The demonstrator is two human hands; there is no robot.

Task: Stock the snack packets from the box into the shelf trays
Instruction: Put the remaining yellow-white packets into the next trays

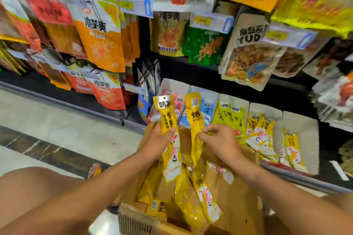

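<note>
- A shop aisle: hanging snack bags crowd the dark shelving, with pale floor tiles off to my left.
- White shelf trays line the bottom shelf, with pink, blue and yellow packs standing in them.
- My left hand grips a yellow packet round its middle, thumb across the front.
- My right hand pinches a second yellow packet between thumb and fingers.
- Both are upright, just in front of the trays.
- Below my hands, the cardboard box holds loose packets.
</note>
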